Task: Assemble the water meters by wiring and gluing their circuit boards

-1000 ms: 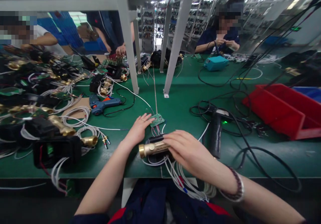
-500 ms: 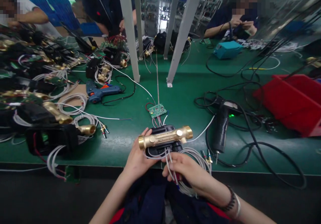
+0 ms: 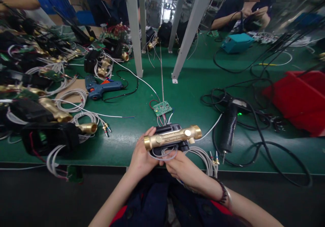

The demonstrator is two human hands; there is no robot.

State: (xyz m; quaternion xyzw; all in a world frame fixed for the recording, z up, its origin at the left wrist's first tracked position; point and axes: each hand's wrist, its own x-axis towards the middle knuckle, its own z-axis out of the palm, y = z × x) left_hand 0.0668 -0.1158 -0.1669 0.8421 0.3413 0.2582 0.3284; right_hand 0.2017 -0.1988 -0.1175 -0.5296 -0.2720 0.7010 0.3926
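head view: your left hand (image 3: pixel 142 156) grasps the black housing (image 3: pixel 167 128); your right hand (image 3: pixel 181 166) has moved closer beneath the brass fitting (image 3: pixel 172 137), probably gathering grey cable (image 3: pixel 162 159), its fingers' grip hidden.

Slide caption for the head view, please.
Left hand holding black housing, right hand at grey cables, brass pipe on top.

A green bench (image 3: pixel 188 101) with glue gun (image 3: pixel 101 88), electric screwdriver (image 3: pixel 229 128) and red bin (image 3: pixel 299 105) marks an assembly workshop.
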